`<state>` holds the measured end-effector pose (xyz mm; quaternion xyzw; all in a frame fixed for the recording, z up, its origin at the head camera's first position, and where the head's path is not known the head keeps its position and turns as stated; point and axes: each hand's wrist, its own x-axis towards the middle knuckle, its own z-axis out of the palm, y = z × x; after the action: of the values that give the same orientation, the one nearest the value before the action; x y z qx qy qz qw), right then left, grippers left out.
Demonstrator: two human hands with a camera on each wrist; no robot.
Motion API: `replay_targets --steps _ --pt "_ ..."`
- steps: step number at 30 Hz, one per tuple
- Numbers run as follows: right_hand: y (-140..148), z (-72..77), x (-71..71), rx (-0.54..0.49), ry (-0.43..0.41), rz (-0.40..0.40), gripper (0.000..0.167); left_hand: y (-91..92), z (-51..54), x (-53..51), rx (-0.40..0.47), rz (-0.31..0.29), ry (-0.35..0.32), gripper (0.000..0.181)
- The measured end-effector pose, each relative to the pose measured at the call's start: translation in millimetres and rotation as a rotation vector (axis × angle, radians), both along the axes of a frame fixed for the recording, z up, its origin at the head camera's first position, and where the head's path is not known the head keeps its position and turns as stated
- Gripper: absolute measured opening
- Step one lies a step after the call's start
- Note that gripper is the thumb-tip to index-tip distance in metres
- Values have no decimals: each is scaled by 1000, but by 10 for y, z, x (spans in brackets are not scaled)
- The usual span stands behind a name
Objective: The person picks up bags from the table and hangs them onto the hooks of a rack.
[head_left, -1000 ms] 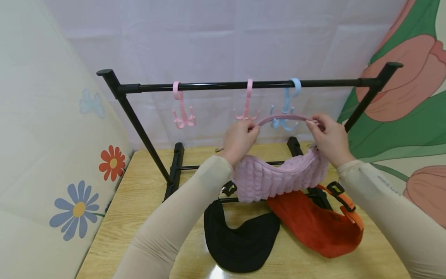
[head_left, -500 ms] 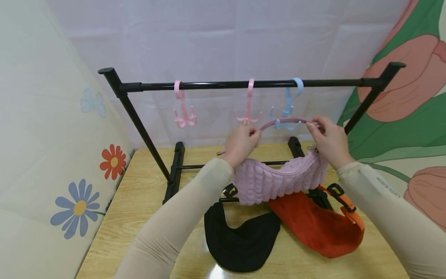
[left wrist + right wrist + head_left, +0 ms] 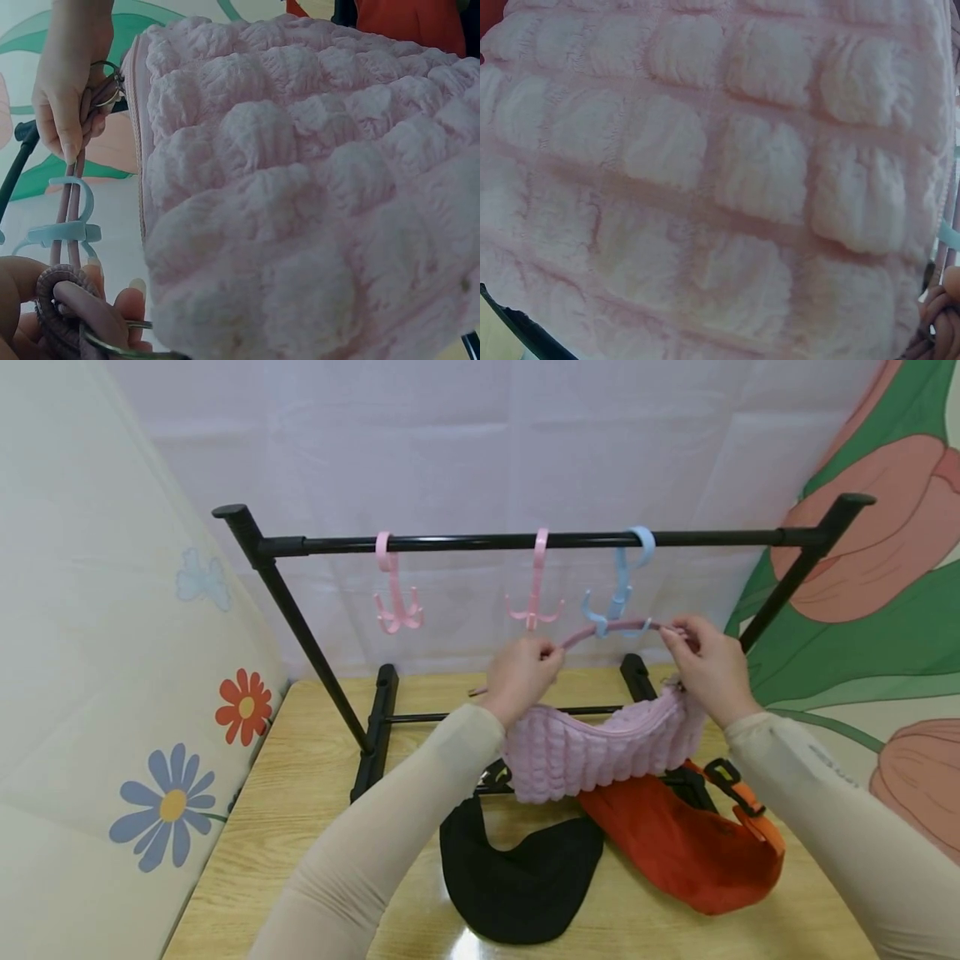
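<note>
A quilted, puffy pink bag hangs from its mauve strap, which both hands hold up. My left hand pinches the strap's left part, and my right hand pinches its right part. Between the hands the strap crosses the lower prongs of the blue hanger hook; prongs of it show in front of the strap. In the left wrist view, the strap runs past the light-blue prongs. Puffy fabric fills most of the right wrist view.
Two pink hanger hooks, a left one and a middle one, hang on the black rack's bar. On the wooden table lie a black crescent-shaped bag and an orange-red bag with a buckled strap.
Both hands and the pink bag have lowered slightly. The strap has gone from above the blue hook's lower prongs down to their level, with prongs now in front of it.
</note>
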<state>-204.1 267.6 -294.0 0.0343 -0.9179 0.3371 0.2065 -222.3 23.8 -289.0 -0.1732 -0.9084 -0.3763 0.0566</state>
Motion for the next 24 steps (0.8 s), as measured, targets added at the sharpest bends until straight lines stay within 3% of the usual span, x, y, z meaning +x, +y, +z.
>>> replay_targets --steps 14,24 --pt "25 -84 7 -26 -52 18 45 27 -82 -2 -45 -20 -30 27" --pt "17 -99 -1 10 -95 145 38 27 -170 5 -62 -39 2 28"
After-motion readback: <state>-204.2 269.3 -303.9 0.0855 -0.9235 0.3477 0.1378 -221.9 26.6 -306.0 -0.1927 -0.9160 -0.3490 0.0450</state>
